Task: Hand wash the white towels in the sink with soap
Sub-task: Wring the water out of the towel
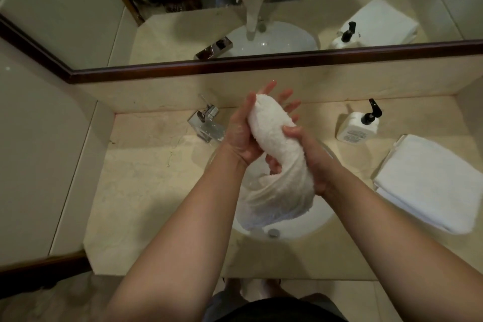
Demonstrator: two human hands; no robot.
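A wet white towel (274, 138) is bunched into a thick roll above the white sink (311, 227); its lower end hangs down into the basin. My left hand (240, 136) cups the roll's upper part from the left, fingers stretched up behind it. My right hand (311, 162) grips the roll lower down, fingers curled round it. A white soap bottle (356, 128) with a black pump stands on the counter at the right. In front of it lies a folded white towel (428, 183).
A chrome faucet (206, 123) sits on the beige counter (146, 191) to the left of the sink. A dark-framed mirror (261, 63) runs along the back wall. The counter's front edge is close to my body.
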